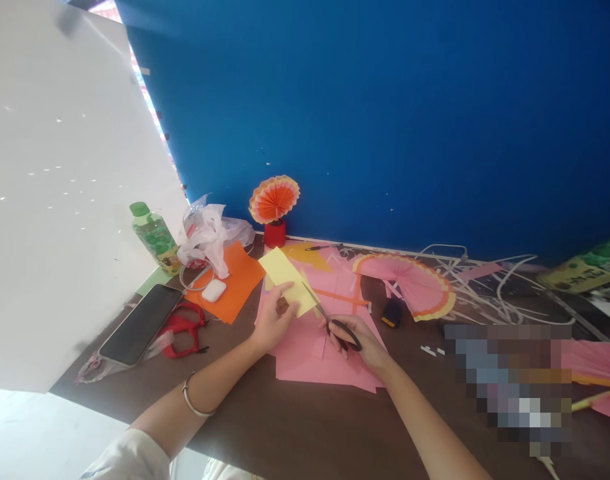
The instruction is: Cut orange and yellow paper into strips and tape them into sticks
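Note:
My left hand (277, 319) pinches the lower edge of a yellow sheet of paper (287, 278), held tilted above the table. In my right hand (357, 340) is a pair of scissors (343, 331) with black handles, fingers through the loops. Its blades point up and left and lie along the right edge of the yellow paper. Beneath both hands, pink paper sheets (309, 360) are spread on the dark table, with an orange strip (339, 298) across them.
An orange sheet (237, 293) with a white case (213, 291), a phone (141, 325) and a green-capped bottle (155, 233) are at left. A folded paper fan (275, 200) stands behind. A pink fan (409, 283), a dark box cutter-like piece (391, 312) and white cables (505, 293) lie right.

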`<state>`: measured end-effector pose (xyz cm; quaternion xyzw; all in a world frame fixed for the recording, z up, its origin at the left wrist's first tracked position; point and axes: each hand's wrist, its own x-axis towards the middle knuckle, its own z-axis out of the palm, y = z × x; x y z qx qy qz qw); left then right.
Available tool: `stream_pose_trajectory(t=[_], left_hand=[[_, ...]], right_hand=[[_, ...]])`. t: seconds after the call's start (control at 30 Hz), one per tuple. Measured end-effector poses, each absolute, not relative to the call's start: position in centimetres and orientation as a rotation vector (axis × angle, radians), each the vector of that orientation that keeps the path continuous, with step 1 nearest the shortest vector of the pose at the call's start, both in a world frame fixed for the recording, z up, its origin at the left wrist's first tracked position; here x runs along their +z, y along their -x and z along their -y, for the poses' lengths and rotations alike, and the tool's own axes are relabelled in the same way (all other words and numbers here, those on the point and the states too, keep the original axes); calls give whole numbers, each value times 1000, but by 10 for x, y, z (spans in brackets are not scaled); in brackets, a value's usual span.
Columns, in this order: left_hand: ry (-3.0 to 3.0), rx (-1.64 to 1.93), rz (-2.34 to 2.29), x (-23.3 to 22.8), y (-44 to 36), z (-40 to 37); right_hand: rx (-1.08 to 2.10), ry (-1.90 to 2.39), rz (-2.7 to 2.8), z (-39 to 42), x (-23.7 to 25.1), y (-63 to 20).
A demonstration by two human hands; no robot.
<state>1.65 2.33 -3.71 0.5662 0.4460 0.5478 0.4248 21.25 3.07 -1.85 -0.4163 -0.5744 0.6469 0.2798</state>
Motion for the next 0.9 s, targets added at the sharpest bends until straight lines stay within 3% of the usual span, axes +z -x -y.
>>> stream_pose_trajectory(t=[0.9], left_hand=[[-1332,1363,-1105,-31,-17,-22]], right_hand=[[1695,1140,1546,-31,-23,-214]])
